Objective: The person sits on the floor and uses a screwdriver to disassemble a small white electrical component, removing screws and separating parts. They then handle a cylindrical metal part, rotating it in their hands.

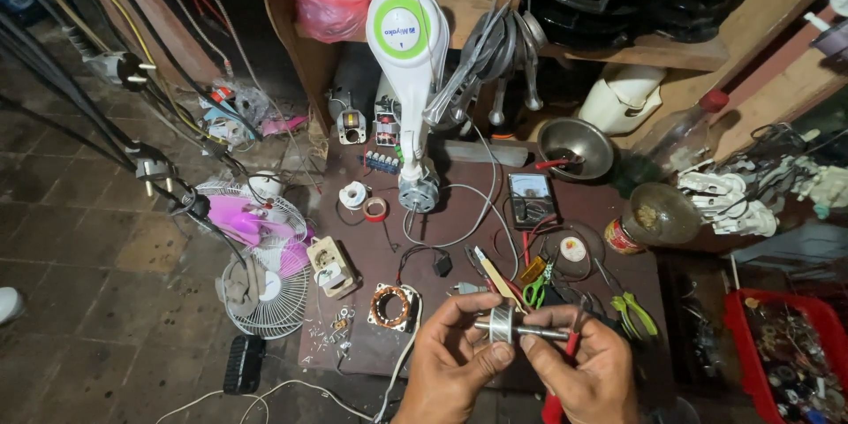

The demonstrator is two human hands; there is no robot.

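My left hand (455, 362) and my right hand (587, 371) together hold a small metal rotor (505, 325) with a steel shaft (543, 332), low in the middle of the head view. Left fingers pinch the rotor's drum, right fingers grip the shaft's right end. Just left of my hands a stator with copper windings (391, 306) lies on the dark brown worktop (609, 203). Behind it stands a white fan body (408, 53) with a green ring, its bare motor (417, 193) at the base.
An analog multimeter (532, 199), green-handled pliers (634, 311), tape rolls (375, 208), a metal bowl (576, 146) and a socket block (331, 267) lie on the worktop. A pink fan blade in a wire guard (256, 252) sits on the floor at left. A red parts bin (786, 353) stands at right.
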